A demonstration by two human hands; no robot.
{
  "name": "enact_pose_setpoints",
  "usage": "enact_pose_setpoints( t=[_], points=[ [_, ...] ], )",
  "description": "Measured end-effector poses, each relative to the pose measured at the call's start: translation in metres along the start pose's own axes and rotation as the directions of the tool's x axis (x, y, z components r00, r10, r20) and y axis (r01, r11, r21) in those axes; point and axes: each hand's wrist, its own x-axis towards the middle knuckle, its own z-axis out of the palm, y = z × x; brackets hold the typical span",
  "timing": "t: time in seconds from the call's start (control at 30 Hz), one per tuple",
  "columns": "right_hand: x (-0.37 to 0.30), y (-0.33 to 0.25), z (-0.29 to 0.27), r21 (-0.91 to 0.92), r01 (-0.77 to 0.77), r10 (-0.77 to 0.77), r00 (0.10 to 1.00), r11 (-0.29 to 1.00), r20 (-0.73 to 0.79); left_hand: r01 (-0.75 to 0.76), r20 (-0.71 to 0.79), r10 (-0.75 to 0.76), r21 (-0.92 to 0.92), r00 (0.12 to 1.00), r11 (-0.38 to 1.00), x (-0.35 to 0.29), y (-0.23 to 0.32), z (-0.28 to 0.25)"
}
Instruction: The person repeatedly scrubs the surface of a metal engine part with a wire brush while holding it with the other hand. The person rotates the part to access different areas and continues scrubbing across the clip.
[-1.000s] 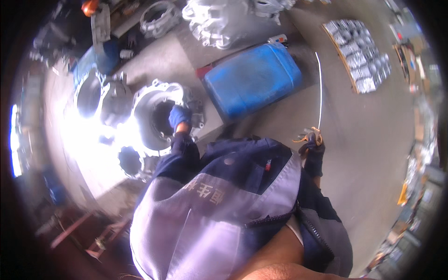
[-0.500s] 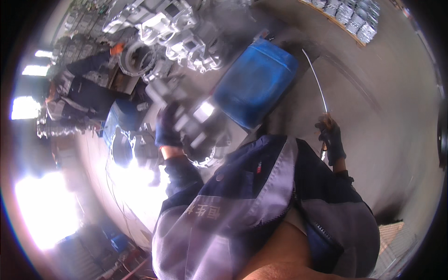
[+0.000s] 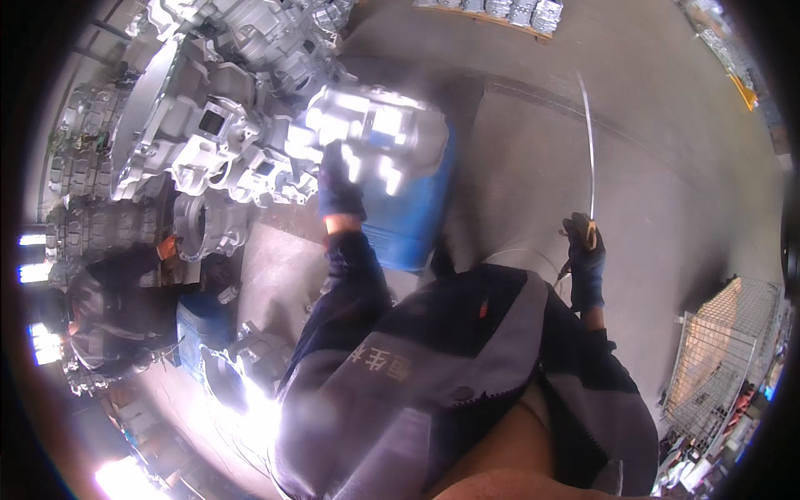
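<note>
My left hand [image 3: 340,179], in a dark glove, is closed on the edge of a shiny silver metal casting [image 3: 392,129]. That casting rests on or just over a blue plastic drum [image 3: 396,237]; contact between the two cannot be made out. Its glare hides where my fingertips meet the metal. Off to the right, my right hand [image 3: 586,254], also gloved, is wrapped round the handle of a long thin metal rod [image 3: 590,137]. The rod points away from me, and its handle looks wooden.
Large silver castings [image 3: 200,117] are piled at the far left. A co-worker [image 3: 117,304] bends over another casting [image 3: 204,225] at the left, near a second blue drum [image 3: 204,325]. A wire cage [image 3: 717,358] stands at the right. Stacked parts [image 3: 500,12] sit on a far pallet.
The casting in my left hand has moved from beside the blue drum to over its top. My view has shifted, bringing the wire cage more into sight. My right hand still holds the rod.
</note>
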Motion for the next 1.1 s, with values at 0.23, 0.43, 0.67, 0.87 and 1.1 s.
enact_pose_setpoints(
  t=[0.23,0.43,0.67,0.87,1.1],
  points=[
    [-0.002,-0.016,-0.027,-0.123,0.059,-0.041,0.989,0.991,0.146,-0.099,0.254,0.032,0.253,0.967,0.962,-0.116,-0.004,0.015],
    [0.009,-0.058,-0.017,-0.244,0.188,-0.079,0.915,0.951,0.397,0.257,0.76,-0.307,0.189,0.573,0.948,-0.194,-0.019,0.044],
    [0.013,-0.102,0.056,-0.282,0.523,-0.091,0.577,0.804,0.812,0.993,0.804,-0.583,-0.1,0.119,0.065,-0.224,-0.049,0.031],
    [0.008,-0.123,0.145,-0.457,0.598,0.002,0.605,0.658,0.796,0.772,0.372,-0.745,0.104,0.554,0.627,-0.195,0.003,0.008],
    [0.019,-0.126,0.121,-0.669,0.437,0.106,0.786,0.602,0.609,-0.032,0.121,0.013,0.163,0.993,0.986,-0.132,0.055,-0.011]
  ],
)
